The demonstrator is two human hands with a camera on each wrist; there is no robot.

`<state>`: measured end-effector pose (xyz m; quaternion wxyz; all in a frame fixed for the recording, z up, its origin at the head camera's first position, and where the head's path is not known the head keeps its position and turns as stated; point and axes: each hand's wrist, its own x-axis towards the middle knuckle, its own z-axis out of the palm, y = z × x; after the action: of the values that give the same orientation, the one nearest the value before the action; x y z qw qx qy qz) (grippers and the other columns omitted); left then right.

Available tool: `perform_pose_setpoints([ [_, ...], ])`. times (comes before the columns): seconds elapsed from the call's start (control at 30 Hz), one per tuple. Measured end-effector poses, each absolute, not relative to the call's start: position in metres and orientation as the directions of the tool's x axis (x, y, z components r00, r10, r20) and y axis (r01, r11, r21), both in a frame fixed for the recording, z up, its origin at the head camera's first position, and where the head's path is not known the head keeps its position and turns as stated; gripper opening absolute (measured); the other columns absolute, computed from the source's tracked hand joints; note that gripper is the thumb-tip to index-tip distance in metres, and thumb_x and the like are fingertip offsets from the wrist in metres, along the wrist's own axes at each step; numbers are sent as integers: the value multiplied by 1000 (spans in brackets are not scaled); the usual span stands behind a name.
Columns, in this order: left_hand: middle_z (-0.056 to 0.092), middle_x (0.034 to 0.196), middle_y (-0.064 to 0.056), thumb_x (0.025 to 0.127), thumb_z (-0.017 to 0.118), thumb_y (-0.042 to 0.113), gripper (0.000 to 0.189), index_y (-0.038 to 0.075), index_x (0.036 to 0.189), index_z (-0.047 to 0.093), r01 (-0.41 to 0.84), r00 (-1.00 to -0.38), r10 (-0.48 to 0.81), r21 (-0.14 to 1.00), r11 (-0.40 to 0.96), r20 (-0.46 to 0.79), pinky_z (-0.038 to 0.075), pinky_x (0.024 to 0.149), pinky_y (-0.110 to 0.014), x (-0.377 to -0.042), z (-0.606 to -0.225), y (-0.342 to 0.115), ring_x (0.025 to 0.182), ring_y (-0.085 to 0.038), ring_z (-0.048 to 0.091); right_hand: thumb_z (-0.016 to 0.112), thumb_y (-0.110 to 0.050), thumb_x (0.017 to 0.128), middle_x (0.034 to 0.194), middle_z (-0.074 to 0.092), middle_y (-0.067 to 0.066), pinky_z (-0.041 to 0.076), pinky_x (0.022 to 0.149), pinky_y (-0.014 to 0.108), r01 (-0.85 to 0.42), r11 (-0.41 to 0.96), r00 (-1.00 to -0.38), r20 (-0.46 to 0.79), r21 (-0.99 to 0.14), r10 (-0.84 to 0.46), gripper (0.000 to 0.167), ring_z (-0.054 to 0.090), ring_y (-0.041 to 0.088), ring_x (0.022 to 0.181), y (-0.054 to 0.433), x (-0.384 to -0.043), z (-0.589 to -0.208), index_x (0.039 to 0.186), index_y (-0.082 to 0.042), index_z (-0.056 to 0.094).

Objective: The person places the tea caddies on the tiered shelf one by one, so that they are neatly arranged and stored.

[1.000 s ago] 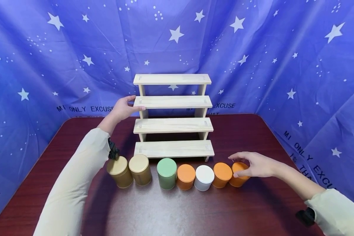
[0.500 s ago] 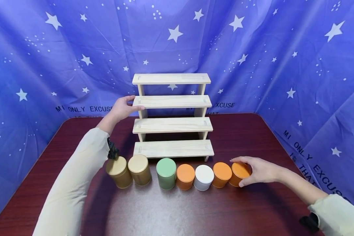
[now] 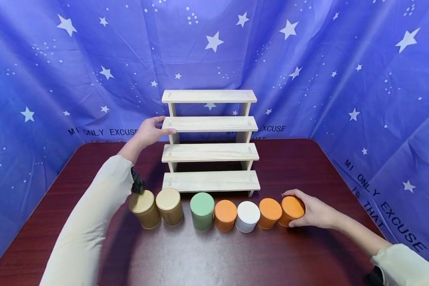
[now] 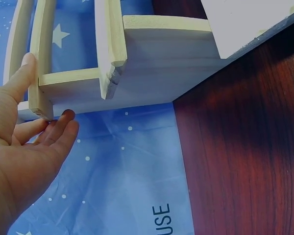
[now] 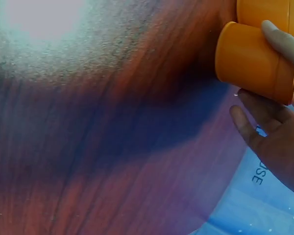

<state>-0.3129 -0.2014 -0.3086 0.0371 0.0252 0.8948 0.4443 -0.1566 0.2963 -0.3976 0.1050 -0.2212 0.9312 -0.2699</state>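
A pale wooden four-step display rack (image 3: 210, 151) stands at the back of the table. My left hand (image 3: 148, 132) grips the left end of its second step from the top; in the left wrist view the thumb lies on one side of the board (image 4: 43, 58) and fingers curl at its other side. At the right end of a row of tins, my right hand (image 3: 316, 211) holds the last orange tin (image 3: 292, 209) between thumb and fingers. The right wrist view shows the thumb across this tin (image 5: 250, 61), with another orange tin (image 5: 264, 12) close beside it.
Leftward along the row stand another orange tin (image 3: 269, 213), a white tin (image 3: 248, 216), a third orange tin (image 3: 225, 215), a green tin (image 3: 201, 211) and two gold tins (image 3: 169, 206). A blue starry curtain (image 3: 214, 59) hangs behind the dark red table (image 3: 214, 258).
My right hand has moved from over the last orange tin to its right side and closed around it. The left hand keeps its grip on the rack.
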Motion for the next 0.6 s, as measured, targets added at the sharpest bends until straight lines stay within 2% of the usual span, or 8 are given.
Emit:
perform_pose_setpoints([
  [0.13, 47, 138, -22, 84, 70, 36, 85, 1, 147, 25, 15, -996, 80, 798, 602, -43, 47, 99, -45, -313, -308, -200, 125, -33, 49, 88, -36, 59, 107, 60, -3, 48, 76, 17, -368, 736, -889, -18, -568, -458, 80, 55, 2, 89, 300, -156, -405, 124, -12, 48],
  [0.3, 44, 140, -21, 84, 70, 36, 85, 1, 147, 24, 14, -995, 86, 793, 609, -49, 47, 100, -45, -312, -306, -200, 126, -33, 48, 87, -37, 60, 104, 60, -4, 47, 77, 18, -348, 747, -897, -31, -567, -441, 73, 54, 1, 90, 303, -154, -410, 119, -16, 49],
  [0.6, 47, 138, -22, 84, 69, 36, 84, 1, 147, 25, 21, -995, 88, 785, 619, -42, 47, 99, -45, -311, -306, -201, 124, -33, 49, 86, -37, 61, 105, 62, -5, 48, 78, 20, -340, 755, -909, -9, -561, -416, 70, 54, 1, 91, 303, -154, -409, 120, -18, 52],
])
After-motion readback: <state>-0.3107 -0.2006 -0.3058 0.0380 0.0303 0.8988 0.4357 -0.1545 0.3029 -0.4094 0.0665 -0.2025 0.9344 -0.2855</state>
